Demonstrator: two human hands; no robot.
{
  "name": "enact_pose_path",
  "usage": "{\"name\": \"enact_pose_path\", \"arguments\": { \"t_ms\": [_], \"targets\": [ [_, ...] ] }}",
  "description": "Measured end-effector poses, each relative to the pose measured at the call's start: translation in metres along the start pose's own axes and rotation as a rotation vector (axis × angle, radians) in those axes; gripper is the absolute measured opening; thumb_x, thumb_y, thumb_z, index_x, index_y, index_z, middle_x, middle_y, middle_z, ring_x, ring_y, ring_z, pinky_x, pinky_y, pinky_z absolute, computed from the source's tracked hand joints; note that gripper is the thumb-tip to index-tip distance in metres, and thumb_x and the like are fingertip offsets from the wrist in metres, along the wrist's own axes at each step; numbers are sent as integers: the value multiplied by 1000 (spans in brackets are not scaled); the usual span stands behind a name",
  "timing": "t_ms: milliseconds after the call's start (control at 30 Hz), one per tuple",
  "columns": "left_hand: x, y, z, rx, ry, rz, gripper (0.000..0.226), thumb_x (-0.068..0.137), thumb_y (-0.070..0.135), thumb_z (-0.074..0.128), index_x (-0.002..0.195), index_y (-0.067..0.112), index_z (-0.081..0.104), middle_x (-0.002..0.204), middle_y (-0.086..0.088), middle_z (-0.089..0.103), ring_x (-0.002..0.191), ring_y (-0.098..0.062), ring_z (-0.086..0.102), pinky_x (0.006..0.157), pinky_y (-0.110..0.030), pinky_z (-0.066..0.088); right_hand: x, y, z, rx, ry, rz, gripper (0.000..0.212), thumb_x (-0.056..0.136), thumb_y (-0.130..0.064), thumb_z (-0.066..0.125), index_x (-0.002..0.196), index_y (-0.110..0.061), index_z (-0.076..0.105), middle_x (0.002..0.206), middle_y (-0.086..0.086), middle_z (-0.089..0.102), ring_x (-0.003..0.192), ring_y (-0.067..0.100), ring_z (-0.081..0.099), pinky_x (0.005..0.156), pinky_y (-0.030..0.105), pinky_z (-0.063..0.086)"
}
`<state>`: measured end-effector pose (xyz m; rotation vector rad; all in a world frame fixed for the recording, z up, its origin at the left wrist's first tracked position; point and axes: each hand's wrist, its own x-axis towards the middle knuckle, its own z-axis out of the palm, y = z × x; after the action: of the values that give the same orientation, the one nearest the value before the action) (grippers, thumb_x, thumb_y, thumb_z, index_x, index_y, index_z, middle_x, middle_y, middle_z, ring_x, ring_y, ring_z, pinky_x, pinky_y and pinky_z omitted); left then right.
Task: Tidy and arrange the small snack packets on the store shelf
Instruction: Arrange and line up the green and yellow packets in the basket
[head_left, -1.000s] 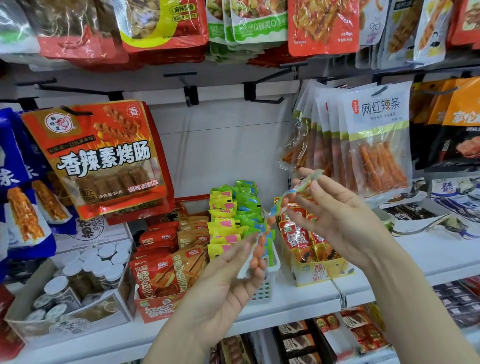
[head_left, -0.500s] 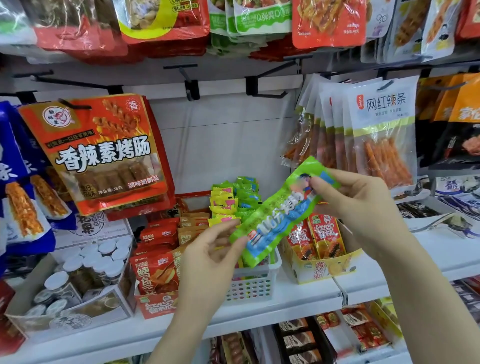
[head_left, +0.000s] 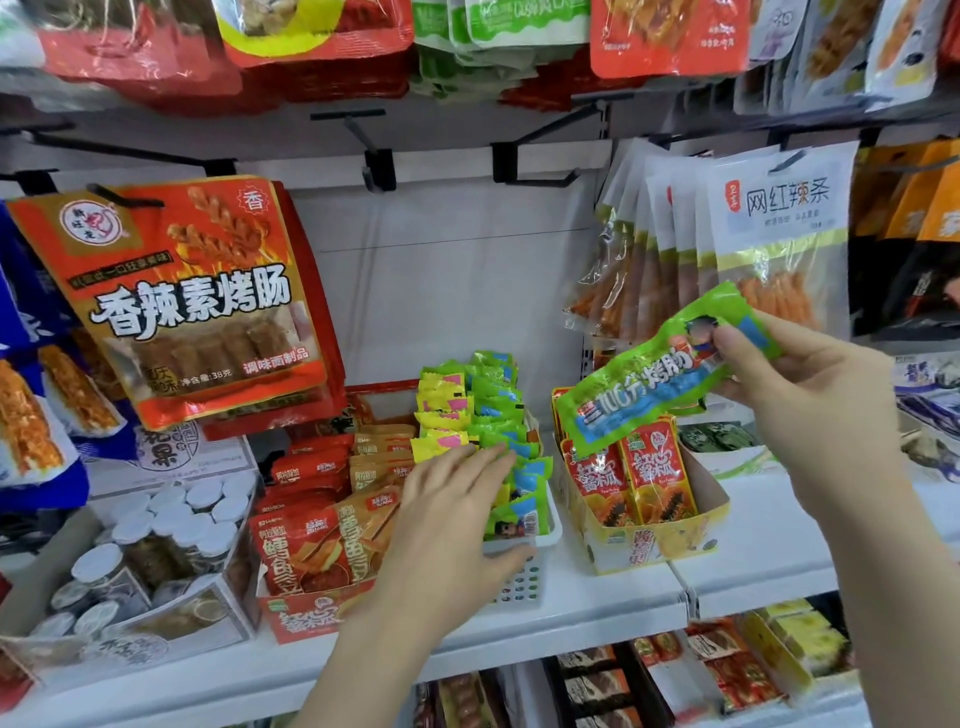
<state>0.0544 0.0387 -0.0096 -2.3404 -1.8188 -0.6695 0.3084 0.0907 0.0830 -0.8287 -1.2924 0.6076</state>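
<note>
White shelf carries a white basket of upright green and yellow packets. Left hand, fingers straight, presses the rows, likely parting a slot. Right hand pinches a green sausage packet above the yellow box, probably awaiting insertion.
</note>
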Motion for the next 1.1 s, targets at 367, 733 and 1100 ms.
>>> {"name": "enact_pose_path", "arguments": {
  "t_ms": [367, 733, 1100],
  "targets": [
    [3, -6, 2, -126, 44, 30, 40, 75, 61, 67, 98, 38, 44, 130, 26, 51, 141, -5, 25, 116, -30, 11, -2, -2, 8, -141, -130, -112, 24, 88, -23, 70, 97, -46, 71, 91, -18, 75, 88, 7, 72, 79, 35, 60],
    [-8, -8, -7, -190, 77, 87, 39, 75, 54, 65, 105, 29, 60, 111, 20, 60, 129, -4, 39, 113, -27, 19, -20, -1, 46, -216, -292, -233, 33, 85, -8, 71, 103, -35, 68, 91, -28, 70, 88, -10, 66, 80, 8, 49],
    [-13, -11, -10, -188, 24, 94, 38, 81, 49, 66, 114, 34, 58, 120, 24, 57, 128, 2, 34, 101, -15, 13, -27, 14, 62, -275, -271, -307, 34, 85, -12, 71, 108, -38, 66, 86, -42, 64, 87, -12, 65, 77, 7, 48]
  ]
}}
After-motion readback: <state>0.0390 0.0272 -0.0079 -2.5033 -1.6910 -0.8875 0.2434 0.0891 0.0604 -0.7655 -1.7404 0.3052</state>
